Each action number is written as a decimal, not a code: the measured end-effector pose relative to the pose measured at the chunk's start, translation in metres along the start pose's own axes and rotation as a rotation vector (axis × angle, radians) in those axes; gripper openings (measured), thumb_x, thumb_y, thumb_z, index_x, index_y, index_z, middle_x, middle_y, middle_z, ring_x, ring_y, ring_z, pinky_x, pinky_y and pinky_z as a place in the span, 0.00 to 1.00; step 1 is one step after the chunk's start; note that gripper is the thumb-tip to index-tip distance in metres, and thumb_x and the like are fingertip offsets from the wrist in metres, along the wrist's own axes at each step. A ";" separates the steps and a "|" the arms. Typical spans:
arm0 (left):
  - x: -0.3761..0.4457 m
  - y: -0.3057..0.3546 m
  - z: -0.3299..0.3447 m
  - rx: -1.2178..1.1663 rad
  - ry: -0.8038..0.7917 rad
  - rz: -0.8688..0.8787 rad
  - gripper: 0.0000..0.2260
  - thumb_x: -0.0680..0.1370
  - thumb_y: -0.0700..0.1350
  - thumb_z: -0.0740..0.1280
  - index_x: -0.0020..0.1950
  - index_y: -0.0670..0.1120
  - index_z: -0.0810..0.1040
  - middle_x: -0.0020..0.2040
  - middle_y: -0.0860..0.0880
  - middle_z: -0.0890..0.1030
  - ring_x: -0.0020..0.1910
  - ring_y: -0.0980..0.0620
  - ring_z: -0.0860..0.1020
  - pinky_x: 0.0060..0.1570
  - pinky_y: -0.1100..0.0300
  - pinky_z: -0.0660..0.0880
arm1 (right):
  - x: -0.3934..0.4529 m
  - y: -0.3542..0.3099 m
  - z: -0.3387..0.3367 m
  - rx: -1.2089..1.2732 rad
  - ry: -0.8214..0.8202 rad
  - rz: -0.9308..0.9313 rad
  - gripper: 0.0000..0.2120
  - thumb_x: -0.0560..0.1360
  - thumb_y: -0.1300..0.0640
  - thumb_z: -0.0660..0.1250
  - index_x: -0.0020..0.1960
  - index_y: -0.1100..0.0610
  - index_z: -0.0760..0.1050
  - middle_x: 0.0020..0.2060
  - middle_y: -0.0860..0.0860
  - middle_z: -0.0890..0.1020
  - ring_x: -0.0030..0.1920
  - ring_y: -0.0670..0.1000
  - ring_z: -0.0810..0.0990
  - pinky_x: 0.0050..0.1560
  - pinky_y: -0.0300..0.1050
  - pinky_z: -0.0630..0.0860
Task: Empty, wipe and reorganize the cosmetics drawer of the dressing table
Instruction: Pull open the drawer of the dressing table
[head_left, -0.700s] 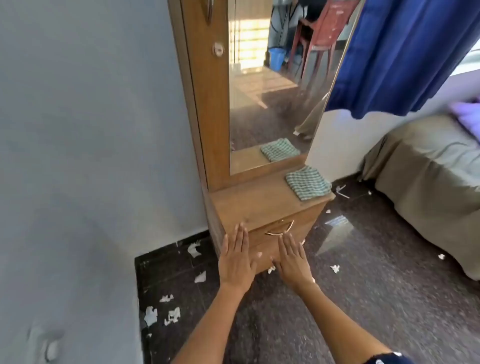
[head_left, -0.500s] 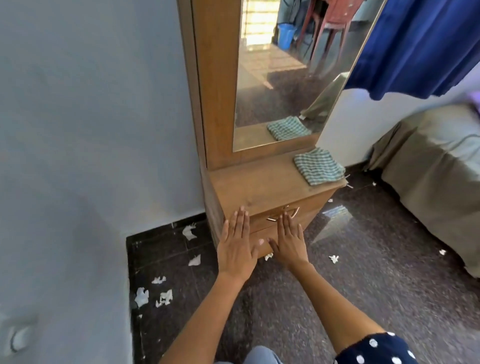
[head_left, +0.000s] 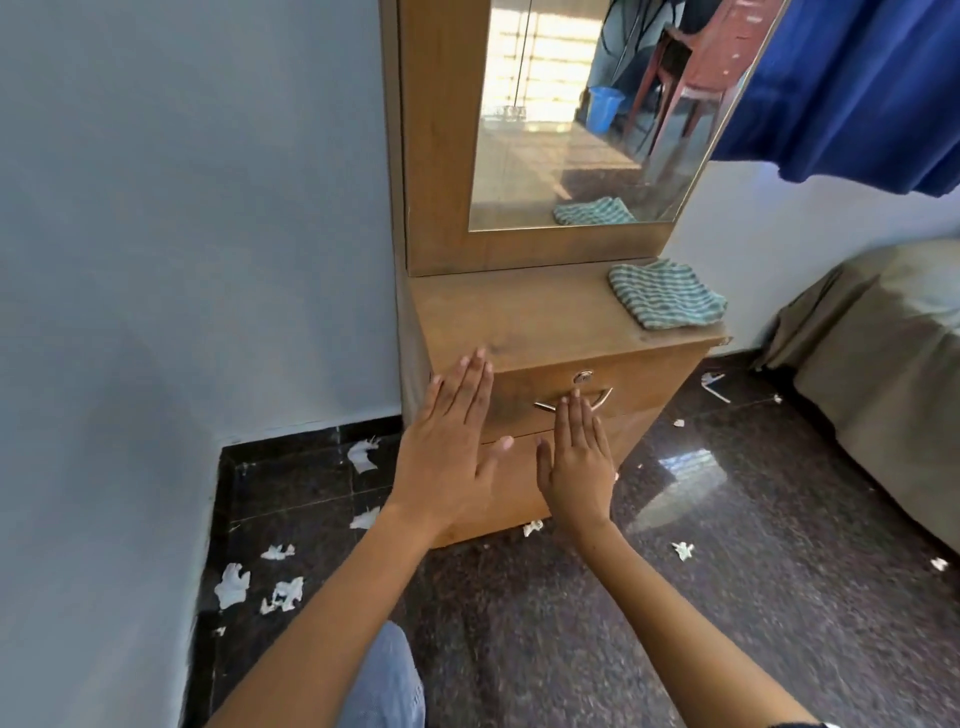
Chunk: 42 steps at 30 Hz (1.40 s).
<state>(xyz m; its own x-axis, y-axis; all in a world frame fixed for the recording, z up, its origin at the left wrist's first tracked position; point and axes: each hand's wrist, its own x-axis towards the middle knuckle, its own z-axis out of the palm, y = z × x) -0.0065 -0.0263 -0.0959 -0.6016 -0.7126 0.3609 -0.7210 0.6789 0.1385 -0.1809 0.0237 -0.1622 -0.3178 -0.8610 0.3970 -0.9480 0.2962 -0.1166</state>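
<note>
A wooden dressing table (head_left: 524, 317) with a tall mirror (head_left: 582, 114) stands against the wall. Its top drawer (head_left: 649, 384) is closed, with a round lock and a curved metal handle (head_left: 597, 401). A folded green-and-white checked cloth (head_left: 667, 294) lies on the tabletop at the right. My left hand (head_left: 452, 447) is held flat, fingers straight, in front of the drawer's left end. My right hand (head_left: 579, 457) is also flat, its fingertips at the handle. Neither hand holds anything. The drawer's contents are hidden.
Torn white paper scraps (head_left: 283, 592) litter the dark tiled floor left of and around the table. A bed with a tan cover (head_left: 883, 374) stands at the right. A blue curtain (head_left: 857, 88) hangs above it. A grey wall (head_left: 182, 234) is on the left.
The view has come closer to the table and lower. Both flat hands have risen from the lower cabinet front to the top drawer, the right fingertips reaching the handle.
</note>
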 end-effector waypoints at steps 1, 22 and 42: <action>0.001 0.001 0.003 0.013 0.025 0.000 0.34 0.80 0.59 0.53 0.78 0.43 0.45 0.79 0.47 0.43 0.77 0.52 0.41 0.75 0.53 0.43 | 0.000 0.002 0.003 -0.005 0.049 -0.008 0.24 0.79 0.53 0.57 0.70 0.67 0.68 0.70 0.62 0.69 0.71 0.59 0.69 0.72 0.54 0.67; 0.001 0.000 -0.011 0.013 0.025 -0.005 0.30 0.81 0.55 0.56 0.78 0.43 0.51 0.79 0.47 0.50 0.77 0.51 0.47 0.75 0.52 0.45 | 0.011 0.013 -0.028 0.048 -0.078 -0.047 0.23 0.75 0.55 0.65 0.69 0.61 0.72 0.66 0.55 0.77 0.69 0.55 0.72 0.73 0.54 0.62; -0.076 0.058 -0.056 -0.375 -0.105 0.268 0.14 0.78 0.46 0.66 0.64 0.49 0.78 0.61 0.50 0.79 0.63 0.53 0.76 0.64 0.55 0.68 | -0.067 0.005 -0.149 0.223 -0.260 -0.274 0.19 0.82 0.49 0.58 0.70 0.52 0.71 0.72 0.46 0.68 0.76 0.43 0.55 0.75 0.39 0.47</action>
<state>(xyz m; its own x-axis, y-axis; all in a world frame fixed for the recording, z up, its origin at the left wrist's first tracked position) 0.0167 0.0767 -0.0633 -0.7951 -0.5040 0.3373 -0.3731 0.8450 0.3832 -0.1618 0.1446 -0.0538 -0.0212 -0.9793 0.2014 -0.9692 -0.0293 -0.2444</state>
